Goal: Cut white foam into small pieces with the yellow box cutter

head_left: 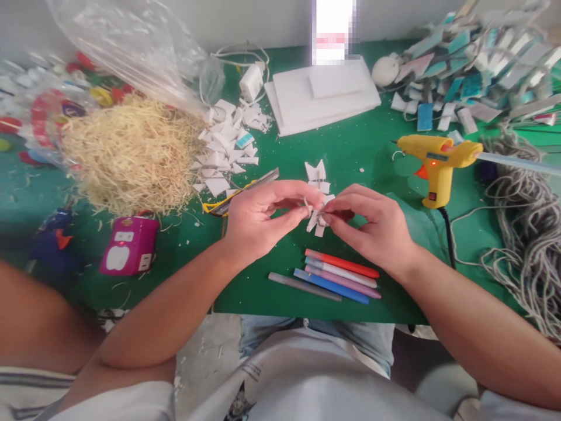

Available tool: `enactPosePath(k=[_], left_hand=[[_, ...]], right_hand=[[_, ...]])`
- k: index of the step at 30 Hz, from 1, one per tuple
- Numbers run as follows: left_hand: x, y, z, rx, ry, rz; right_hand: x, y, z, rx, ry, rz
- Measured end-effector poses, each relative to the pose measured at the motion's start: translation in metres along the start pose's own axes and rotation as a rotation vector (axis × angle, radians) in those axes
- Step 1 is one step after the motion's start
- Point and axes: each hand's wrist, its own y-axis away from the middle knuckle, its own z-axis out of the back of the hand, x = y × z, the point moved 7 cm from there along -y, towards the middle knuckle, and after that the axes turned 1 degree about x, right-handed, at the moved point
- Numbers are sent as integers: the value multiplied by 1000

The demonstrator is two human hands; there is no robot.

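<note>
Card figure (323,187) pinched between two hands at the table's centre

At upper left, a clear plastic bag (144,41), slack and crumpled, slumped behind a heap of pale shredded straw (131,155); cannot make out any contents through the folds. Farther left, coloured plastic caps (100,96), with clear film over some; cannot tell whether bagged or merely covered. To the right, a yellow glue gun (432,158), with a translucent glue stick (517,162) lodged in its rear and a small light glowing on its body.

Left hand (258,219): thumb and fingertips nearly together, clamped on a thin cord (307,204) at one side of the figure. Right hand (372,228): thumb and forefinger closed on cord at the opposite side. Between both sets of fingertips, the figure itself, made of small white pieces in a row, with a notched piece at the far end. Cannot tell whether touching the green table (280,155) or raised slightly.

Just beside the left hand, a yellow-and-black utility knife (241,193). Between the forearms, five felt-tip pens (342,263), lying roughly side by side. Beyond, white offcuts (218,186) and stacked white boards (291,102).
</note>
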Motion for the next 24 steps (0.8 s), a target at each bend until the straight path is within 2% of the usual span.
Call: enactPosePath(k=[6, 10, 14, 17, 19, 24], left_hand=[[3, -1, 6, -114, -42, 25], [4, -1, 8, -122, -38, 43], [2, -2, 7, -82, -140, 20], [-3, -3, 5, -58, -326, -66], [-8, -2, 1, -24, -465, -181], [-12, 4, -15, 146, -701, -444]], right_hand=[[2, 1, -1, -27, -27, 25], [0, 1, -5, 8, -77, -29], [-4, 2, -8, 18, -166, -92], [-5, 4, -12, 36, -230, -104], [-5, 5, -14, 53, -255, -106], [-7, 5, -14, 65, -227, -128]])
